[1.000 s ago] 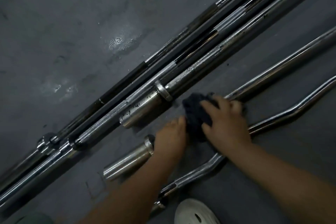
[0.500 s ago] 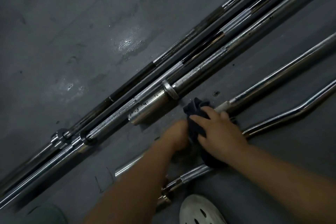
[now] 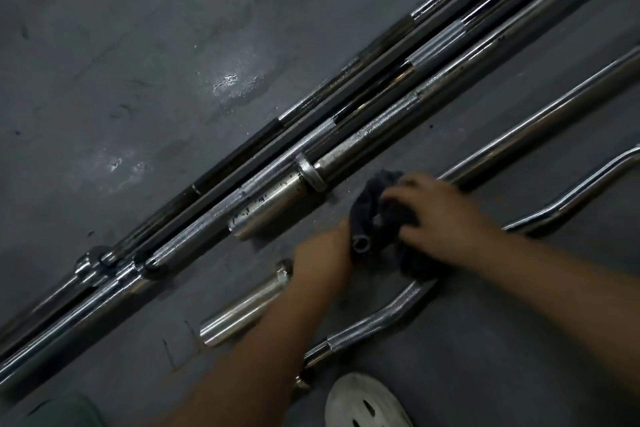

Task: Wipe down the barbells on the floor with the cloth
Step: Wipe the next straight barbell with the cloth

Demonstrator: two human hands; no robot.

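Nearest the camera, well below the cloth (image 3: 367, 204), a pale perforated shoe (image 3: 369, 402) stands on the dark grey floor (image 3: 121, 28). A patch of green fabric (image 3: 59, 409) shows far to the cloth's lower left.

Just below the cloth, a chrome curl bar (image 3: 377, 319) lies on the floor. Its knurled bend passes behind the right forearm, and its far length shows again to the right of the cloth, kinking toward the frame edge.

Left hand (image 3: 322, 253): immediately lower left of the cloth, set over a straight bar (image 3: 533, 125) beside the collar of that bar's plain sleeve (image 3: 242, 308). Its grip is closed, the fingers curling down round the shaft and out of sight.

Right hand (image 3: 440, 211): on the cloth's right side, its grip holding the bunched dark cloth, with the fingers curved over it and pressing it to the straight bar.

Cloth: bunched on the straight bar between the two hands. Beyond it the bare shaft runs toward the upper right. A small round tube-like opening shows at the cloth's lower left edge; what it belongs to cannot be told.

Farther off, upper left of the cloth, long barbells (image 3: 346, 135), chrome and black, lie side by side on the same diagonal. The nearest ends in a speckled sleeve (image 3: 270, 208), a strip of floor away from the cloth. Two glossy patches mark the floor beyond the bundle.
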